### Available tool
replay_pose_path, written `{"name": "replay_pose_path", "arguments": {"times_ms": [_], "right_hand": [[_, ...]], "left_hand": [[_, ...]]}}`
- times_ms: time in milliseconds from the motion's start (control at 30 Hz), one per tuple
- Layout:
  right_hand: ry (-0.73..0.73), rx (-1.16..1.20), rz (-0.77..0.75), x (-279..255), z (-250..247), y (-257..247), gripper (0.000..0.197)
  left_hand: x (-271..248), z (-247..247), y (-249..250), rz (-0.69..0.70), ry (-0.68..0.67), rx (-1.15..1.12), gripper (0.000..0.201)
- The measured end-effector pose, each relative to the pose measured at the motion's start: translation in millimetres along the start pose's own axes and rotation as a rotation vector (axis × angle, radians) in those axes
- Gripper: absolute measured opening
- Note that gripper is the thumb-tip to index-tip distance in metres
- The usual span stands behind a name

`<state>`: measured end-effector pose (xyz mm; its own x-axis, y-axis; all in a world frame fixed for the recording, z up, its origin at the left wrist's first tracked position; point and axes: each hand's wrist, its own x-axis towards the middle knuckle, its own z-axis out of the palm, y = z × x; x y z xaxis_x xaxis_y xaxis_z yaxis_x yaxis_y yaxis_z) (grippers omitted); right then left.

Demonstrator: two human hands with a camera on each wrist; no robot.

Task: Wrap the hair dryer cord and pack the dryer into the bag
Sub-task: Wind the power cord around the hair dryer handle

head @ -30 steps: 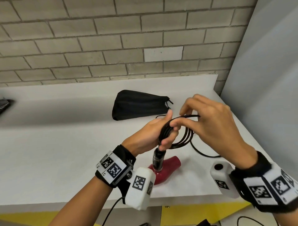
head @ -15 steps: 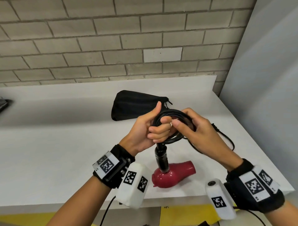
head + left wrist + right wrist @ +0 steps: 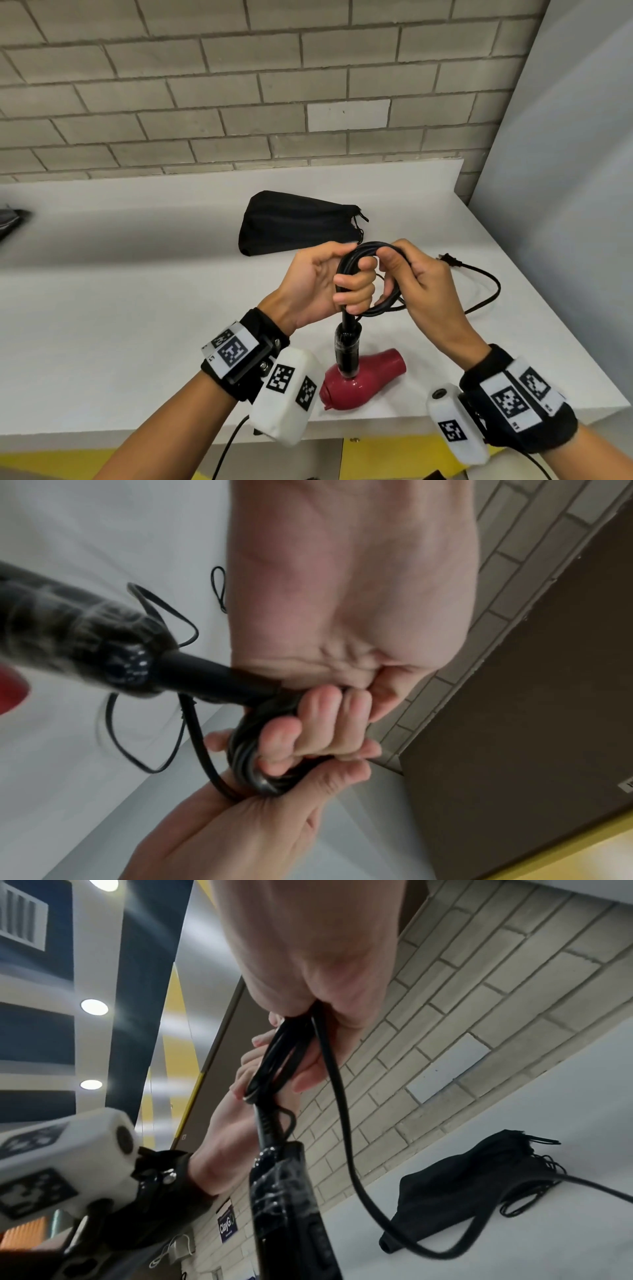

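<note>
A red hair dryer (image 3: 364, 382) with a black handle (image 3: 347, 349) hangs from its cord just above the white counter's front edge. My left hand (image 3: 337, 279) grips the coiled black cord (image 3: 366, 248) in its fist, above the handle. My right hand (image 3: 404, 270) pinches the top of the same coil from the right. The loose end of the cord (image 3: 483, 291) trails right over the counter to the plug (image 3: 448, 259). In the left wrist view the coil (image 3: 246, 750) sits between both hands. The black drawstring bag (image 3: 294, 222) lies flat behind the hands.
The white counter (image 3: 120, 308) runs back to a grey brick wall (image 3: 239, 85). A pale partition (image 3: 565, 205) closes off the right side. A dark object (image 3: 10, 219) sits at the far left edge. Thin cables hang below the counter's front lip.
Another loop has been laid on the coil, and the right hand has come down onto its top. The free end has shortened, and the plug now lies on the counter at right.
</note>
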<state>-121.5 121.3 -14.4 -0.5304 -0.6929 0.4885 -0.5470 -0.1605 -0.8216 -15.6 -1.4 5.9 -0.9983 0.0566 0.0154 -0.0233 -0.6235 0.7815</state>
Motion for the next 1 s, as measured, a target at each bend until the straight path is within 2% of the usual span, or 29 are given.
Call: {"name": "replay_pose_path", "arguments": {"times_ms": [100,167,267,367,467,633,766,833,900,1000], "right_hand": [[-0.092,0.02,0.086,5,-3,-3,0.032],[-0.213,0.144,0.181,8,-11,-7,0.029],[-0.399,0.256,0.279,10,-27,-12,0.04],[-0.496,0.15,0.315,12,-42,-18,0.036],[-0.583,-0.055,0.27,18,-61,-24,0.031],[-0.496,-0.474,-0.03,29,-101,-32,0.044],[-0.372,-0.637,-0.114,29,-130,-25,0.044],[-0.255,-0.7,-0.064,24,-156,-15,0.052],[-0.186,-0.636,0.037,12,-176,-8,0.057],[-0.124,-0.566,0.087,-11,-178,-5,0.04]], "left_hand": [[2,-1,-5,0.018,0.048,-0.037,0.032],[2,-1,-4,0.019,0.084,-0.04,0.031],[1,-1,-2,0.004,0.087,-0.033,0.03],[1,2,-2,-0.005,0.071,0.024,0.032],[1,7,-5,-0.019,0.07,0.089,0.032],[-4,11,-2,-0.01,0.13,0.284,0.031],[-11,13,9,0.027,0.141,0.269,0.034],[-19,6,19,0.065,0.185,0.193,0.034],[-25,0,26,0.094,0.222,0.183,0.034],[-22,1,22,0.103,0.236,0.241,0.035]]}}
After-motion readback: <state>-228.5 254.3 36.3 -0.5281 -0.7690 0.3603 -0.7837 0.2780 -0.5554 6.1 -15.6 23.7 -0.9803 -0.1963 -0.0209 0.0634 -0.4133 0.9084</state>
